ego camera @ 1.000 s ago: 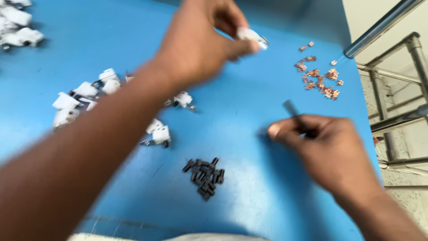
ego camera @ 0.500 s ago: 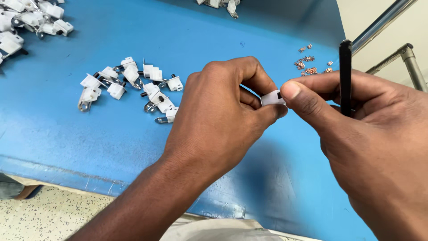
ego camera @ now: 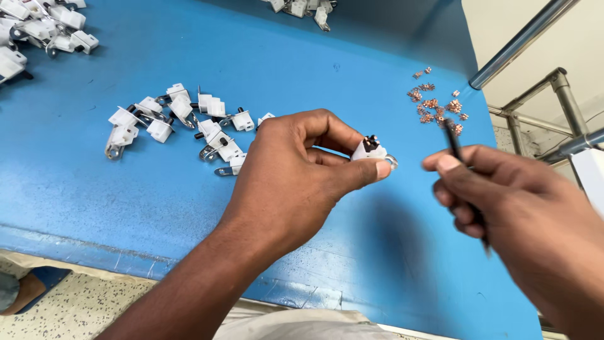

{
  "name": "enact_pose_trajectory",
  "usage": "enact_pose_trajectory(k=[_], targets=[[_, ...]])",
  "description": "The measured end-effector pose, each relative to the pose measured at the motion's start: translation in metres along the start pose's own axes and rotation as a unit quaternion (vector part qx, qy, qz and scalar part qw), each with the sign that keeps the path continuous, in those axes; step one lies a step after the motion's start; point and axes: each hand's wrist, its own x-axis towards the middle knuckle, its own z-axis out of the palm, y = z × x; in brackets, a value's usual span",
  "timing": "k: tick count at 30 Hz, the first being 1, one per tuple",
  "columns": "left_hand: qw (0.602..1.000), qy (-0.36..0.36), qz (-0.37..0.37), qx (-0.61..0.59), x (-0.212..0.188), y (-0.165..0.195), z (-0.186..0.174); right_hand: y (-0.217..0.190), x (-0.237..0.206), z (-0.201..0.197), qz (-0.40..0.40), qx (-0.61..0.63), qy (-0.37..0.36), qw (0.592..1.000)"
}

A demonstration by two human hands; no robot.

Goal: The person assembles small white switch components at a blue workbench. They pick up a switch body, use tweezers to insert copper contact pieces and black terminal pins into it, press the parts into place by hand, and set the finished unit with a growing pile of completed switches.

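A person works with both bare hands above a blue table (ego camera: 264, 56), seen from a camera on their head looking down.

The left hand (ego camera: 296, 170) is closed in a pinch on a small white plastic part (ego camera: 368, 150), held between the thumb and the fingertips just above the table surface. A dark insert shows at the top of the part, and a bit of metal sticks out on the side away from the palm.

The right hand (ego camera: 509, 208) is closed around a thin black tool (ego camera: 462, 173), gripped like a pen. The tool's tip rises above the thumb and its lower end shows under the fingers. This hand is slightly blurred. It sits beside the pinched white part, near it but not touching.

Beyond the tool's tip, further from the person, a small scatter of tiny copper-coloured pieces (ego camera: 434, 101) lies on the table.

Just past the knuckles of the left hand lies a loose cluster of similar white parts with metal pins (ego camera: 182, 123), spread flat on the blue surface. Well beyond that, at the far corner, is a second heap of white parts (ego camera: 44, 31), and a few more white parts (ego camera: 302, 7) sit at the far edge.

Past the right hand, off the table edge, stands a metal tube frame (ego camera: 535, 94).
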Motion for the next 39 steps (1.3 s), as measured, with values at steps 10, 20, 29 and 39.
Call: enact_pose_trajectory(k=[10, 20, 29, 39], targets=[[0.999, -0.033, -0.017, 0.024, 0.001, 0.004, 0.002, -0.016, -0.016, 0.020, -0.286, -0.137, 0.040, 0.948], [0.998, -0.053, -0.017, 0.005, 0.008, -0.004, 0.004, -0.008, -0.009, 0.028, -0.245, 0.006, 0.016, 0.969], [0.993, -0.072, 0.043, -0.087, 0.012, -0.017, 0.004, 0.003, -0.005, 0.022, -0.247, -0.049, 0.040, 0.967], [0.995, -0.036, 0.061, -0.069, 0.009, -0.012, -0.001, -0.011, 0.015, -0.002, -0.253, 0.100, -0.009, 0.962]])
